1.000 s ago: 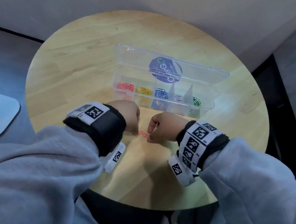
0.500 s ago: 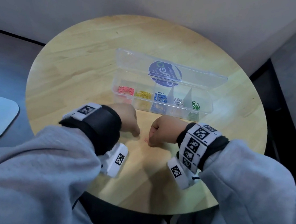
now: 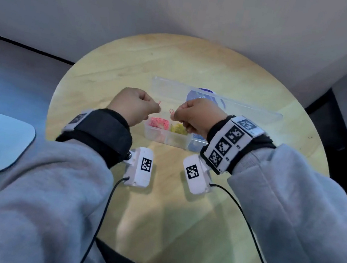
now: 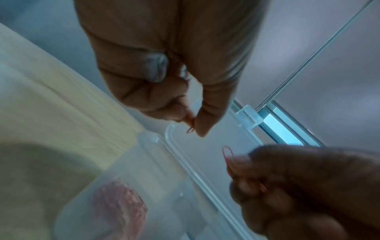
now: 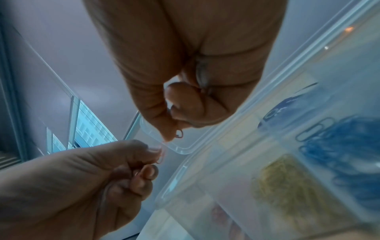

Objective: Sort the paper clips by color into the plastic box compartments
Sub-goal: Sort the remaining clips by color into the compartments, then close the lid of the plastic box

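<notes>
The right hand [image 5: 180, 91] pinched a red paper clip [image 5: 180, 134] above the plastic box [image 5: 185, 148]; the left hand [image 5: 78, 186] pinched another clip [image 5: 160, 158].

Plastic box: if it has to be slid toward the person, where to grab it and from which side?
Probably the plastic box at its bare left end wall, coming from the left: the pink clips compartment ends there. The hinged lid lies open behind, so the rear is blocked. Both hands, left and right, pinch red clips above the box.
</notes>
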`<state>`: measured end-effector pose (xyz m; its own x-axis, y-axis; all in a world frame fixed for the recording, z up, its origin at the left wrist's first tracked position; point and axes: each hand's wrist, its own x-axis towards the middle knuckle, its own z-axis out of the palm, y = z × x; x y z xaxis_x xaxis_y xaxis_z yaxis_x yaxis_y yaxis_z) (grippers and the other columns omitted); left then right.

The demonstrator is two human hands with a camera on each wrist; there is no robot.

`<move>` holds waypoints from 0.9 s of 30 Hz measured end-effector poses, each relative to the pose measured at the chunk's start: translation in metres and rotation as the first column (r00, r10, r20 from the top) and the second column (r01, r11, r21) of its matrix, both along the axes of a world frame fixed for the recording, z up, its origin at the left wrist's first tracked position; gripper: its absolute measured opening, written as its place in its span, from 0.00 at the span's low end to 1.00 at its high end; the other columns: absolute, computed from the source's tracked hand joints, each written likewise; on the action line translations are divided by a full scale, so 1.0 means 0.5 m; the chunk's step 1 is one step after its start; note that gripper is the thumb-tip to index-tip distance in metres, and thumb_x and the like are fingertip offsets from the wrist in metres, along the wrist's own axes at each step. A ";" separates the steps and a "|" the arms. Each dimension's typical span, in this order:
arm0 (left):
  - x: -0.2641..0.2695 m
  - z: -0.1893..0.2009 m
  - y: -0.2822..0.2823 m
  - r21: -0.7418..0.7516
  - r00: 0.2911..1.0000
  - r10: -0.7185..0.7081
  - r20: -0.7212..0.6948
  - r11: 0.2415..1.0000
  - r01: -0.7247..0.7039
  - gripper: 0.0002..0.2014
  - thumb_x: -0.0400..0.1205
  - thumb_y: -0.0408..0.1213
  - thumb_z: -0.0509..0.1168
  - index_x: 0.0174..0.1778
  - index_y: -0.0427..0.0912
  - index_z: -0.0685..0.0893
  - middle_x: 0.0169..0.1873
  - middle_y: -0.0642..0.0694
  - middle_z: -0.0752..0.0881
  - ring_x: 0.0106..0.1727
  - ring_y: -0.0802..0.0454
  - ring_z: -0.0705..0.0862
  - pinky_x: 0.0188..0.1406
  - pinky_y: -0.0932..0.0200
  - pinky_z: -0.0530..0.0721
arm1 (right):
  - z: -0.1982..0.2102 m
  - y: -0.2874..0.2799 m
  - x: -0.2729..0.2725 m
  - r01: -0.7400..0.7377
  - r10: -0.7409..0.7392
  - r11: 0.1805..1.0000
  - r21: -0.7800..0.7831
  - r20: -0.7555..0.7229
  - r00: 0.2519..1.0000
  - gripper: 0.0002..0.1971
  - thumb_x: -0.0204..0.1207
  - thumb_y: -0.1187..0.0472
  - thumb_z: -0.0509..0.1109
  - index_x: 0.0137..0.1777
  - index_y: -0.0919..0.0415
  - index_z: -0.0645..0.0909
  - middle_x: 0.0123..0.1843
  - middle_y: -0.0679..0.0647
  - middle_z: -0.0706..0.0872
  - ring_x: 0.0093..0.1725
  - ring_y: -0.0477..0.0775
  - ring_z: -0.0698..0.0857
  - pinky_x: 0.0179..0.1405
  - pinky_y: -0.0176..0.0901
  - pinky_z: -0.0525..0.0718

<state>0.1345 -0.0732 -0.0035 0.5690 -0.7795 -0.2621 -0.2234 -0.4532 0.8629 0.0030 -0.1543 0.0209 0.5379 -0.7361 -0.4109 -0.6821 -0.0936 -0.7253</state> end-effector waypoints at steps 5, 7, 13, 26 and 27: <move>-0.008 -0.009 -0.012 -0.100 0.987 0.025 -0.157 0.994 -0.041 0.09 0.77 0.29 0.67 0.33 0.44 0.81 0.31 0.46 0.82 0.38 0.46 0.83 0.58 0.48 0.85 | -0.007 -0.009 0.031 0.047 -0.062 0.989 0.141 0.106 0.992 0.09 0.71 0.72 0.69 0.32 0.62 0.76 0.36 0.60 0.82 0.39 0.58 0.83 0.62 0.55 0.84; -0.013 -0.004 -0.017 -0.112 0.972 0.041 -0.233 0.991 -0.068 0.10 0.79 0.27 0.63 0.35 0.45 0.82 0.34 0.47 0.82 0.43 0.46 0.83 0.62 0.49 0.83 | -0.011 -0.009 0.036 0.050 -0.081 0.980 0.192 0.154 0.985 0.10 0.70 0.76 0.65 0.32 0.62 0.74 0.41 0.63 0.79 0.47 0.62 0.83 0.67 0.56 0.80; -0.016 0.024 -0.015 -0.120 0.941 0.077 -0.331 0.985 -0.122 0.13 0.82 0.28 0.58 0.36 0.47 0.82 0.36 0.48 0.79 0.37 0.55 0.77 0.58 0.57 0.81 | -0.010 0.003 0.022 0.077 -0.143 0.956 0.284 0.222 0.965 0.07 0.74 0.79 0.57 0.47 0.81 0.75 0.39 0.60 0.73 0.42 0.56 0.75 0.49 0.43 0.78; -0.022 0.074 0.020 -0.333 0.959 0.123 0.254 0.942 -0.032 0.08 0.78 0.34 0.62 0.46 0.49 0.84 0.42 0.52 0.83 0.45 0.54 0.81 0.51 0.56 0.79 | 0.105 -0.019 -0.118 -0.002 0.045 0.752 -0.659 0.049 0.998 0.10 0.72 0.67 0.60 0.45 0.55 0.81 0.34 0.46 0.78 0.32 0.41 0.76 0.33 0.30 0.72; -0.026 0.073 0.020 -0.345 0.921 0.122 0.370 0.938 0.014 0.10 0.77 0.35 0.62 0.51 0.48 0.84 0.48 0.51 0.83 0.52 0.53 0.81 0.57 0.57 0.76 | 0.103 -0.032 -0.132 0.000 0.009 0.686 -0.727 0.008 1.000 0.10 0.72 0.65 0.61 0.48 0.55 0.82 0.39 0.48 0.79 0.38 0.45 0.78 0.38 0.34 0.73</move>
<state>0.1216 -0.0631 0.0331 0.6152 -0.7465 0.2535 -0.5480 -0.1737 0.8183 -0.0628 -0.1703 0.0722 0.5430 -0.7991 0.2580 -0.6732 -0.5979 -0.4351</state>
